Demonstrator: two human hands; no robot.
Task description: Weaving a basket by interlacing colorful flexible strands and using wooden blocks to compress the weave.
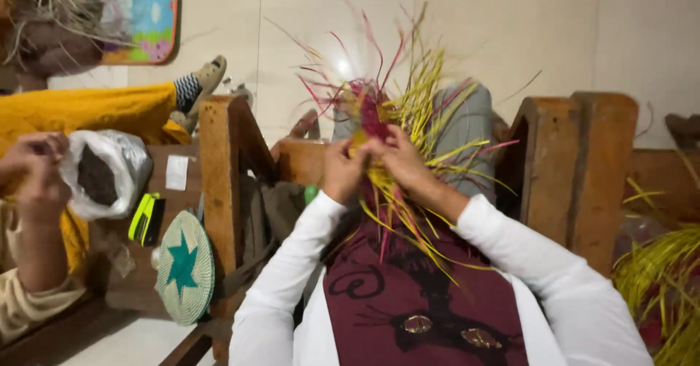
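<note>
We pinch with left hand (343,170) and right hand (396,158) a half-woven bundle of straw (408,118), yellow and pink strands fanning out mid-frame.

The woven centre of the straw bundle (373,118) is masked by the left hand (343,170) and right hand (397,158). At nine o'clock, another person's hands (33,173) are cut by the edge. At four o'clock, loose yellow straw (660,278) is cropped.
</note>
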